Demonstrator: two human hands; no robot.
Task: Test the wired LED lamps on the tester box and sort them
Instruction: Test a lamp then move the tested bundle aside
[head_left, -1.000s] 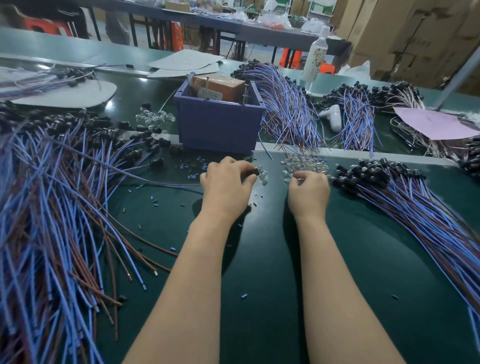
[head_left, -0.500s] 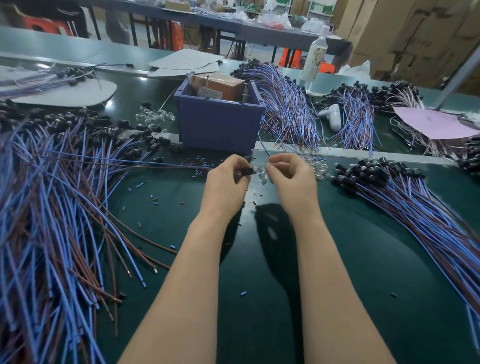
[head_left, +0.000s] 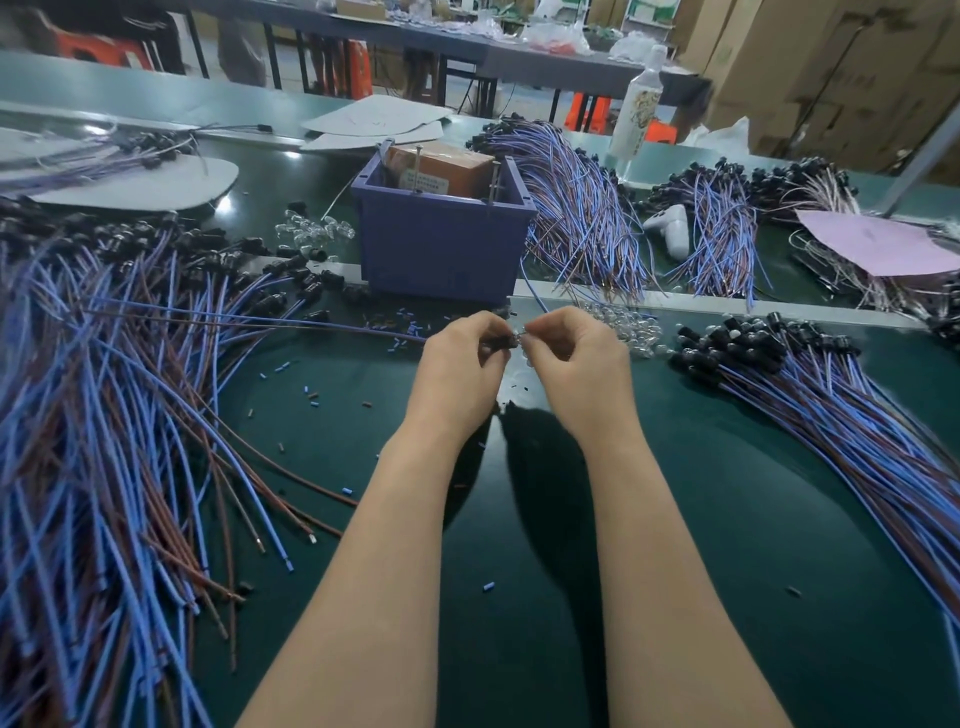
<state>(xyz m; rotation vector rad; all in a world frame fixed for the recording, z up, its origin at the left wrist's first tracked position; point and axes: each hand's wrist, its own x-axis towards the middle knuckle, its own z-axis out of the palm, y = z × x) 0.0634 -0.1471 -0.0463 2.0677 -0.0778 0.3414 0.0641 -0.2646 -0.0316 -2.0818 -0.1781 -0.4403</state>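
My left hand (head_left: 462, 364) pinches the black head of a wired LED lamp (head_left: 503, 342); its blue and brown wires (head_left: 260, 319) trail off to the left. Opposite it, my right hand (head_left: 576, 358) pinches a small clear cap (head_left: 521, 340) at the tip of that lamp head. Both hands meet above the dark green mat, just in front of the blue tester box (head_left: 441, 234), which holds an orange block with upright metal pins. Clear caps (head_left: 623, 325) lie in a heap right of my hands.
A big pile of wired lamps (head_left: 104, 415) covers the left of the mat, another pile (head_left: 831, 395) the right. More bundles (head_left: 576, 208), a white bottle (head_left: 636, 111), a white tool (head_left: 670, 228) and pink paper (head_left: 872, 244) lie beyond the box.
My hands rose off the mat and came together; the right one left the heap of clear caps and now meets the lamp head held by the left.
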